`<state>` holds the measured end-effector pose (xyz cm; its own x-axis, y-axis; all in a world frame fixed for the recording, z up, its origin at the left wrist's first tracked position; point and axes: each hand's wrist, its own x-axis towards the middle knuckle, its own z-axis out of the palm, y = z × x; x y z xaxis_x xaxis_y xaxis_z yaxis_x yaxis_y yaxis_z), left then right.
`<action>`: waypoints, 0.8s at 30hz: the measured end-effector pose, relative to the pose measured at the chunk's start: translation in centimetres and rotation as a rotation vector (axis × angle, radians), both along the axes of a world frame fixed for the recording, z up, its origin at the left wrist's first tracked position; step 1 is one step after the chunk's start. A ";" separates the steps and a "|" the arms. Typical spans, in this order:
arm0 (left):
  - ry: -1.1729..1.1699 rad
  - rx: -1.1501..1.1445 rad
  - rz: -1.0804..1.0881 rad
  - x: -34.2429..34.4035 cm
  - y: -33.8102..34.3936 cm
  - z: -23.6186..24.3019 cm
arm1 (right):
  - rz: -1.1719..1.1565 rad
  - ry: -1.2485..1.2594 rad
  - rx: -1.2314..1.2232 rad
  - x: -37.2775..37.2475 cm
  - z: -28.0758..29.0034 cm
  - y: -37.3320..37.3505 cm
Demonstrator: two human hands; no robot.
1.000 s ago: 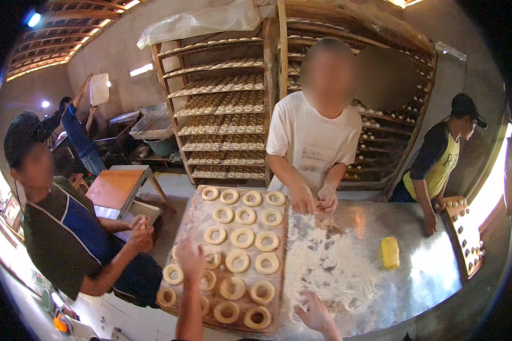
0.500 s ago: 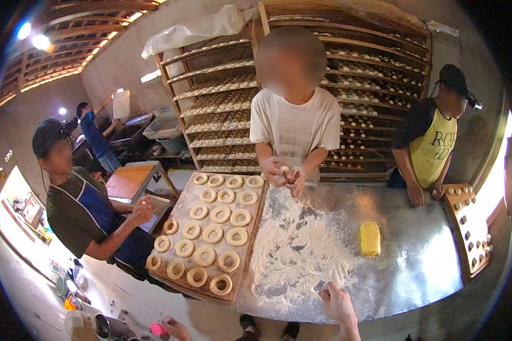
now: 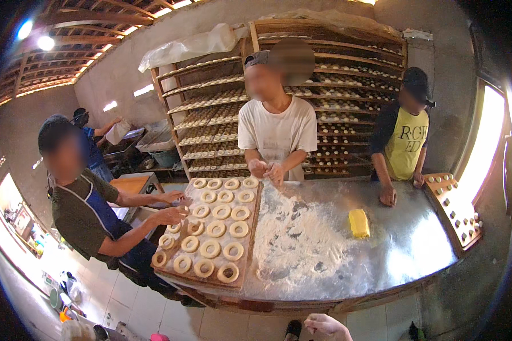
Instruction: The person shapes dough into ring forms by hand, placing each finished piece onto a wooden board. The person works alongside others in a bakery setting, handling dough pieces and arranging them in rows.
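Observation:
My right hand (image 3: 326, 325) shows at the lower edge, just off the near side of the metal table (image 3: 324, 291). Its fingers are bent in and pressed together; whatever they may hold is hidden. My left hand is out of view. White flour (image 3: 301, 244) lies spread over the middle of the table. A yellow block (image 3: 359, 223), wrapped or smooth, sits right of the flour. On the left, several pale dough rings (image 3: 216, 229) lie in rows on a wooden tray (image 3: 243, 278).
A person in a blue apron (image 3: 96, 207) reaches over the tray. Another in a white shirt (image 3: 279, 131) stands across, hands together; a third in yellow (image 3: 412, 145) leans at the right, near a tray of small dough pieces (image 3: 459, 224). Tall racks (image 3: 250, 34) stand behind.
My right hand has drawn back from the floured tabletop. My left hand has left the view. The aproned person's hands have moved to the tray; the view has shifted.

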<state>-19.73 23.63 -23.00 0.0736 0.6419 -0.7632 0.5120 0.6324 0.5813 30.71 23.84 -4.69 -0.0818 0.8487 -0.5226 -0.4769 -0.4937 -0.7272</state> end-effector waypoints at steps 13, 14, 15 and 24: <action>-0.097 -0.072 0.216 -6.3 0.3 -2.3 | -0.169 -0.391 -0.524 -9.8 -18.8 -20.9; -0.101 -0.082 0.213 -6.7 -0.2 -2.3 | -0.168 -0.386 -0.546 -10.3 -19.0 -21.8; -0.102 -0.092 0.210 -6.9 -0.6 -2.3 | -0.166 -0.379 -0.563 -10.7 -19.2 -22.5; -0.129 -0.162 0.190 -7.7 -3.9 -4.0 | -0.161 -0.395 -0.646 -10.6 -20.3 -27.8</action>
<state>-27.46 19.75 -26.97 0.0666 0.5235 -0.8494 0.3033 0.8004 0.5171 20.11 -3.96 -24.96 0.3127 0.3511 -0.8826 -0.3439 -0.8243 -0.4497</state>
